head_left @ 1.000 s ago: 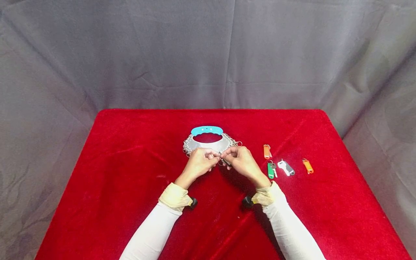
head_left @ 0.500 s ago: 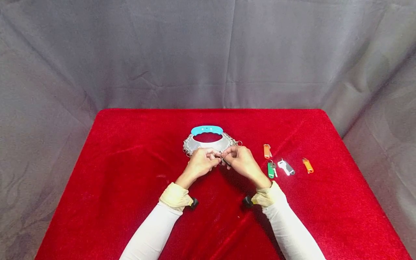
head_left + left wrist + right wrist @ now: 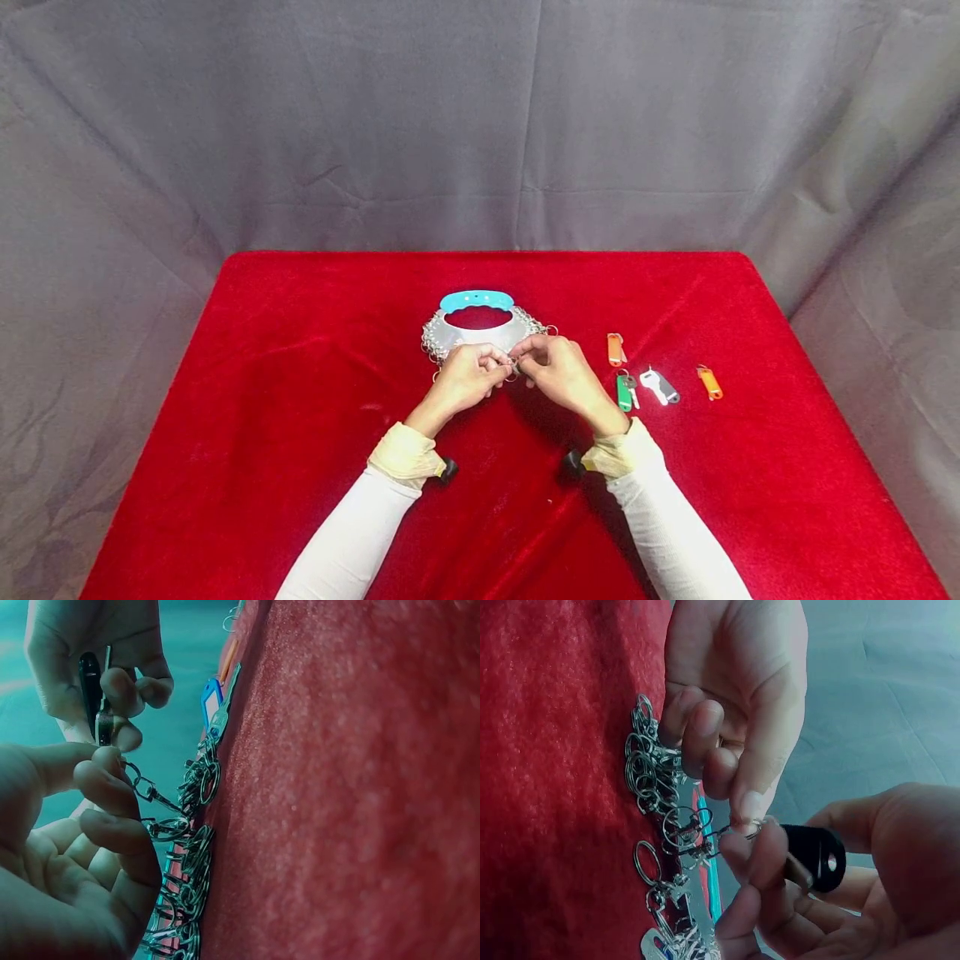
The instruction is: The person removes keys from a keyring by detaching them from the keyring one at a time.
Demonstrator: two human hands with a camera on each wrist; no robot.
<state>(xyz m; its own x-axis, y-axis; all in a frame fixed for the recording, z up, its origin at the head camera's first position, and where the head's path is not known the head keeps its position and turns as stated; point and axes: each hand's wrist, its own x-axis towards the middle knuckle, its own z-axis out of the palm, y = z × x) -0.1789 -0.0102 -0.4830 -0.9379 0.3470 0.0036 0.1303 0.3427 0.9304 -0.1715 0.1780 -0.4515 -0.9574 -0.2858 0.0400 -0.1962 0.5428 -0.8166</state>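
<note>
My left hand (image 3: 468, 377) and right hand (image 3: 558, 373) meet fingertip to fingertip at the front edge of a silver key holder plate (image 3: 450, 332) with a blue handle (image 3: 477, 301). In the right wrist view, my right hand (image 3: 855, 877) holds a black key tag (image 3: 826, 859) along with a key, which is partly behind the fingers. My left hand (image 3: 82, 840) pinches a split ring (image 3: 135, 778) between thumb and finger. From that ring, a small snap hook (image 3: 161, 798) runs to the holder's edge. The pinched part of the ring is hidden.
Several metal rings (image 3: 196, 870) and clips hang along the holder's edge. A key with a blue-rimmed tag (image 3: 213, 697) hangs among them. To the right on the red cloth lie keys with orange (image 3: 615, 350), green (image 3: 624, 392), grey (image 3: 667, 389) and yellow-orange (image 3: 709, 383) tags.
Both hands stay at the holder's front edge with only small finger movements. The dark tag shows less between the right fingers in the head view. The loose keys have not moved.
</note>
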